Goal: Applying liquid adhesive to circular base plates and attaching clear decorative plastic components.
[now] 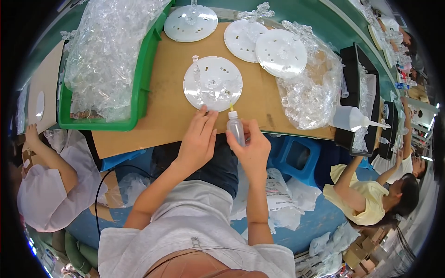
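A round white disc (212,83) with small holes lies on the cardboard in front of me, and a clear plastic stem piece (196,76) rests on its left part. My left hand (200,138) is open, its fingers stretched forward so that the fingertips reach the disc's near edge. Closed around a small clear squeeze bottle (235,129) is my right hand (252,147). The bottle's white cap and thin yellowish nozzle point up toward the disc's lower right rim. Whether the nozzle touches the disc I cannot tell.
A green crate (141,78) at left holds bagged clear parts. Further discs (281,53) with clear stems lie at the back. On the right are a plastic bag (303,104), a white bottle with a long spout (351,118) and a black bin (357,60). Co-workers sit on both sides.
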`<state>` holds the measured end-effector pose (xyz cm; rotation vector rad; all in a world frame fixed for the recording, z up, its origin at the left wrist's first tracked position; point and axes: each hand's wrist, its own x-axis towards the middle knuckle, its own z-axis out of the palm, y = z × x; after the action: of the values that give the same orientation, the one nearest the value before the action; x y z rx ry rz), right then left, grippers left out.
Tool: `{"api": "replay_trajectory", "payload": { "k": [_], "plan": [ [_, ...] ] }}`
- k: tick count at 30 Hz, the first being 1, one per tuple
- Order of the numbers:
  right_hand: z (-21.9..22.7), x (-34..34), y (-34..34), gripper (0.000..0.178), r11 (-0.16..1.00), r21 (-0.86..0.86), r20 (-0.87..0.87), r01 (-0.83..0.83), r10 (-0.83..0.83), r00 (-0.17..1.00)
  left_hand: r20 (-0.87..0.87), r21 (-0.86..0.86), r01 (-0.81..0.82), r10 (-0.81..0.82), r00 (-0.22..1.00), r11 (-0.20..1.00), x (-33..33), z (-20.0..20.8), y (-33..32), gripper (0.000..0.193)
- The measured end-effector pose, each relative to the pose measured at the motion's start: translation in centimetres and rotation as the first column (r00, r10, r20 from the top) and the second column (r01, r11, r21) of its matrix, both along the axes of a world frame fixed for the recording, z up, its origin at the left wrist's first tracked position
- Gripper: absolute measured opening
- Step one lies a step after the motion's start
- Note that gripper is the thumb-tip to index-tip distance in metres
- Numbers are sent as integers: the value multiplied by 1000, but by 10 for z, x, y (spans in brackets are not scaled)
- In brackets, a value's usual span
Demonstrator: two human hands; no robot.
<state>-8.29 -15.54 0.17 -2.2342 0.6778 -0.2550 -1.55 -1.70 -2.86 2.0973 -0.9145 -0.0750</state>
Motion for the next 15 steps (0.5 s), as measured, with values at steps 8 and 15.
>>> {"api": "replay_trajectory", "payload": {
  "k": [8,15],
  "plan": [
    [-4,-5,2,32,994,80,17,68,-69,997,-31,-25,96,-97,995,995,0,-2,-6,44],
    [-1,1,7,36,989,116,-11,89,-89,996,-1,6,-36,36,999,999,32,3,37,44]
  ]
}}
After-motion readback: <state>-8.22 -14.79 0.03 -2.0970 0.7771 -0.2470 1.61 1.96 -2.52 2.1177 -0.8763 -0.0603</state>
